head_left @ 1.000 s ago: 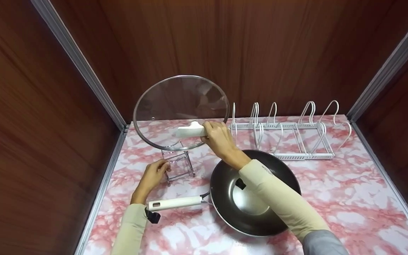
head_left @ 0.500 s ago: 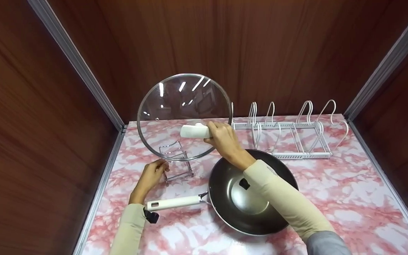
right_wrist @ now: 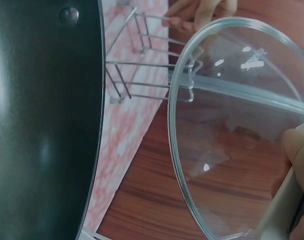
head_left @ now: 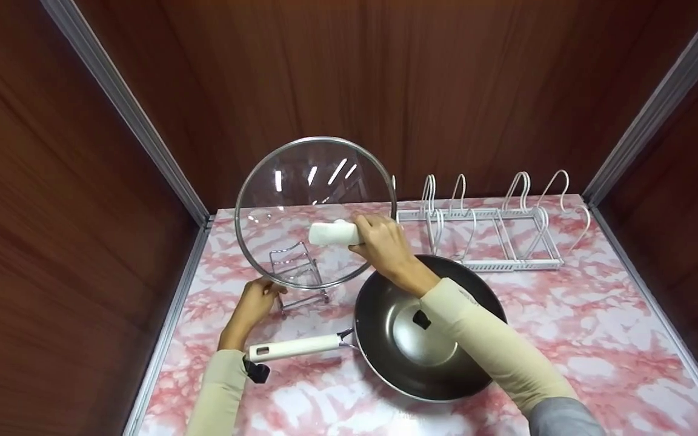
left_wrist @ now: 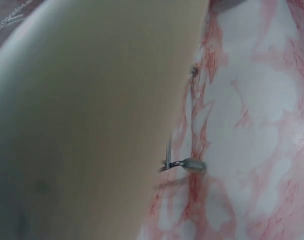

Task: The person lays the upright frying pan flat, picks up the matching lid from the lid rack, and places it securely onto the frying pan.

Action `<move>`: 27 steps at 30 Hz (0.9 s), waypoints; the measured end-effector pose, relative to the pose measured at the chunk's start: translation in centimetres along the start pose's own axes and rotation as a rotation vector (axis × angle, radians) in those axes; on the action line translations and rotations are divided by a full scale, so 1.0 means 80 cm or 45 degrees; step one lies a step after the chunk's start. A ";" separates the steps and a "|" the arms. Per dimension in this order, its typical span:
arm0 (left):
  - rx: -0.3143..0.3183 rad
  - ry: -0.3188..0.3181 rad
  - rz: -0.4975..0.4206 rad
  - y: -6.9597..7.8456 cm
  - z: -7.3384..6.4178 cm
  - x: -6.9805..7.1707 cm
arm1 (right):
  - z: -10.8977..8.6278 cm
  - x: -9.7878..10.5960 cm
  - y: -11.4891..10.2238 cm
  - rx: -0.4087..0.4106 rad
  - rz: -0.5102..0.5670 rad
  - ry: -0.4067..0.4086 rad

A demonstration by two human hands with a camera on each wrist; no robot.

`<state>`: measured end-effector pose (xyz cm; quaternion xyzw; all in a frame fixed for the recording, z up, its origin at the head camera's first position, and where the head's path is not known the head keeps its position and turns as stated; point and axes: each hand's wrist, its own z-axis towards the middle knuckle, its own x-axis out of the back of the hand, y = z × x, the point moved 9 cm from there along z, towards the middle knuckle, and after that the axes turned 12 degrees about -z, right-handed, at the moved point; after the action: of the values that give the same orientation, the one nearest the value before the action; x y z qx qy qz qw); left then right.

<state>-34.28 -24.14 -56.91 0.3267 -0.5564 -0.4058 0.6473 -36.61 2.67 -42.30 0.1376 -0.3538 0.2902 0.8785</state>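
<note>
My right hand [head_left: 388,245] grips the white handle [head_left: 328,234] of a round glass lid [head_left: 315,175] with a metal rim. The lid stands nearly upright in the air, and its lower edge overlaps a small chrome wire rack [head_left: 304,301] in the head view. At the left side of that rack, my left hand [head_left: 257,298] holds the wire with its fingertips; in the right wrist view they meet the rack's bar [right_wrist: 142,64]. Below the right forearm lies a dark pan [head_left: 379,357], its cream handle [head_left: 294,347] pointing left. A sleeve hides most of the left wrist view.
A white rack [head_left: 512,265] with several curved wire dividers stands at the back right, behind the pan. Wood-grain panels [head_left: 234,79] with metal corner strips enclose the pink and white marbled table [head_left: 591,363] at the back and both sides.
The lid's lower edge has come down over the chrome rack, and the lid has shifted slightly right. My left hand has stayed at the rack's side.
</note>
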 end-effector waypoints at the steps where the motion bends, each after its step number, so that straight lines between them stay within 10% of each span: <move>1: 0.007 0.004 -0.007 -0.001 0.000 0.000 | -0.001 0.001 0.000 0.002 -0.005 0.005; 27: -0.041 0.011 -0.042 0.005 -0.002 0.001 | -0.025 0.015 0.011 0.017 -0.046 0.032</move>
<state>-34.08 -24.05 -56.52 0.3271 -0.5415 -0.4239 0.6481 -35.39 4.76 -42.84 0.1463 -0.3384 0.2782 0.8870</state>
